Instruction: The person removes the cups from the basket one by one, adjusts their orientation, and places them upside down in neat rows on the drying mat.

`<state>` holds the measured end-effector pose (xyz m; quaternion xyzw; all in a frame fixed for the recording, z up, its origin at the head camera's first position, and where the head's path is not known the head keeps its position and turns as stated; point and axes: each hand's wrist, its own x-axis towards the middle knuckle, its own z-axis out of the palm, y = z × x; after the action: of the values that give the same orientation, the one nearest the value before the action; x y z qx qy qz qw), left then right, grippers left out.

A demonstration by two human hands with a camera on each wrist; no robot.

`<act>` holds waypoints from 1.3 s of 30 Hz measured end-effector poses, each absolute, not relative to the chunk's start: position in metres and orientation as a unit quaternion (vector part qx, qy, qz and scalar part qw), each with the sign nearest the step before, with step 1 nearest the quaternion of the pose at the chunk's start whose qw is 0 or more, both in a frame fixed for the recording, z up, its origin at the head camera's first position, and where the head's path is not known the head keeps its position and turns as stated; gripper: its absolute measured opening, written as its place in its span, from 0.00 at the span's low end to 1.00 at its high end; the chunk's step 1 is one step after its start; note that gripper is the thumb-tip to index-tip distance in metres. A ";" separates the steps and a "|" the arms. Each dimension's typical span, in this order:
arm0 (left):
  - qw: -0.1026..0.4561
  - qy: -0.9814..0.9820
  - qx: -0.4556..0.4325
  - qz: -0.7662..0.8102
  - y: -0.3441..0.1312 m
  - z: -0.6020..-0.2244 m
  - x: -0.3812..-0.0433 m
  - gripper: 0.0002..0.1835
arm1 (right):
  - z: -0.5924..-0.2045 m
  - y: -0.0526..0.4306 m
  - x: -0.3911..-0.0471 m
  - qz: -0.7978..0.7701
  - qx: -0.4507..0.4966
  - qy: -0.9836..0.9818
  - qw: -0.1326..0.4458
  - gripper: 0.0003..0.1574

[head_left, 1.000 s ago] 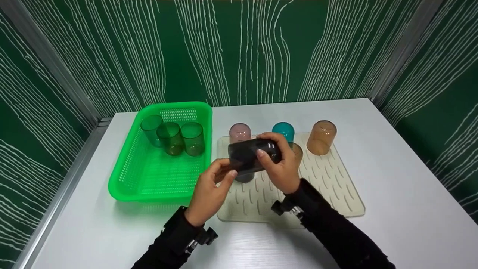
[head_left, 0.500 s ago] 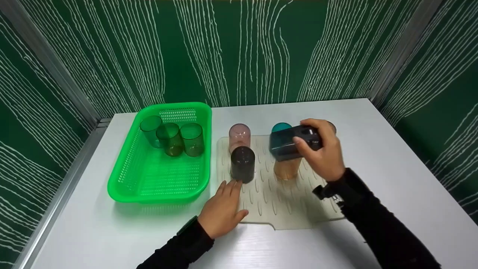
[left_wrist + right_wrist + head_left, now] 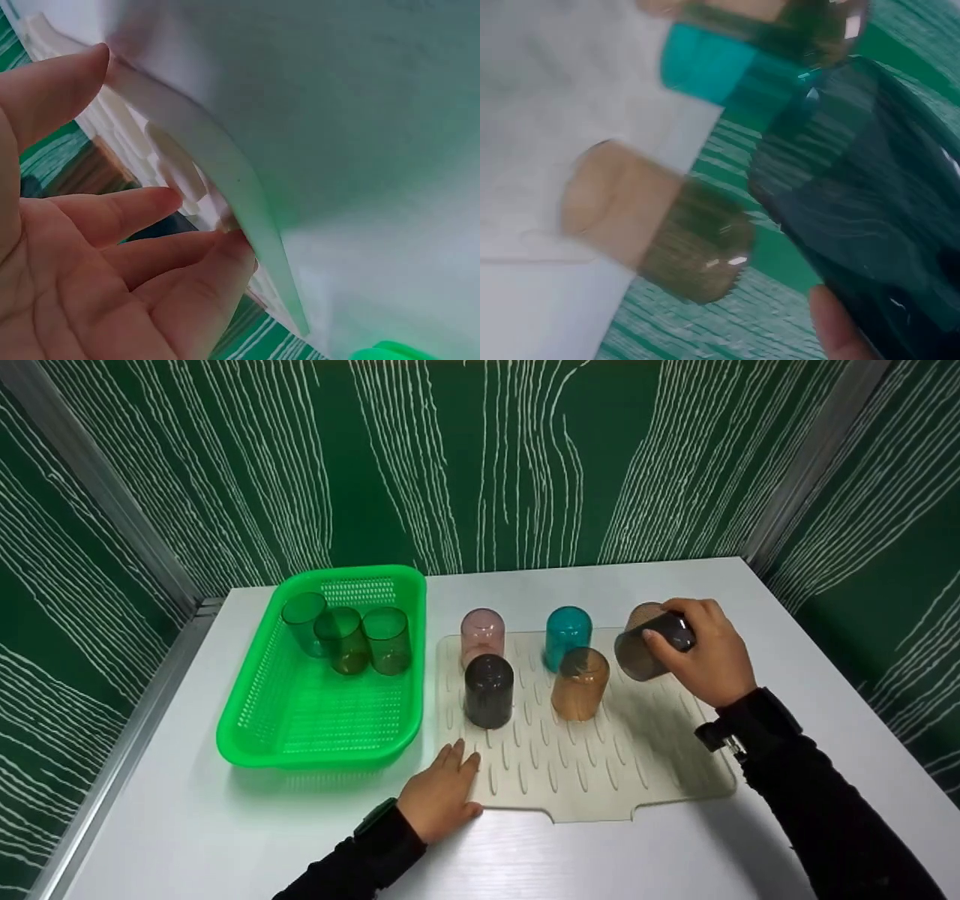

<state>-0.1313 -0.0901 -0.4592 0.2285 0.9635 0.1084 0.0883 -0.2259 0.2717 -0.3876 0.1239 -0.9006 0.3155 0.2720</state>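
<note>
My right hand [image 3: 712,656] grips a dark grey tumbler [image 3: 870,202] by its base end, tilted with its mouth to the left. In the head view this tumbler overlaps an amber tumbler [image 3: 615,187] at the back right of the ribbed cream drying mat [image 3: 592,802]. My left hand [image 3: 439,799] lies with extended fingers at the mat's front left corner; the left wrist view has fingertips [image 3: 236,244] at the mat's edge. Upside down on the mat stand another dark grey tumbler [image 3: 489,694], a second amber tumbler [image 3: 580,686], a teal one [image 3: 568,634] and a pink one [image 3: 482,630].
Left of the mat sits a bright green plastic basket [image 3: 322,757] with tumblers [image 3: 386,641] standing mouth up at its back. A white table [image 3: 517,855] carries everything. Green walls with white wavy lines [image 3: 517,472] enclose it at the back and sides.
My left hand has let go of the held dark tumbler and dropped to the mat's front left corner. My right hand has carried that tumbler rightward across the mat.
</note>
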 end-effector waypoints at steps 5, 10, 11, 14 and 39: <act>0.091 0.964 0.224 0.110 -0.089 -0.462 -0.133 0.37 | -0.400 0.284 -0.230 0.265 0.110 -0.933 0.217 0.25; 0.088 0.965 0.223 0.105 -0.089 -0.463 -0.134 0.36 | -0.412 0.291 -0.234 0.194 0.113 -0.960 0.167 0.27; 0.088 0.965 0.223 0.105 -0.089 -0.463 -0.134 0.36 | -0.415 0.292 -0.234 0.181 0.113 -0.963 0.161 0.27; 0.083 0.965 0.226 0.102 -0.089 -0.463 -0.134 0.36 | -0.423 0.292 -0.237 0.154 0.113 -0.970 0.150 0.27; 0.087 0.966 0.226 0.093 -0.088 -0.463 -0.135 0.36 | -0.434 0.286 -0.242 0.140 0.104 -0.977 0.123 0.24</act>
<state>-0.1351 -0.0877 -0.4626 0.2261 0.9658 0.0928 0.0866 -0.2419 0.2859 -0.4342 0.1042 -0.9769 0.1402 0.1232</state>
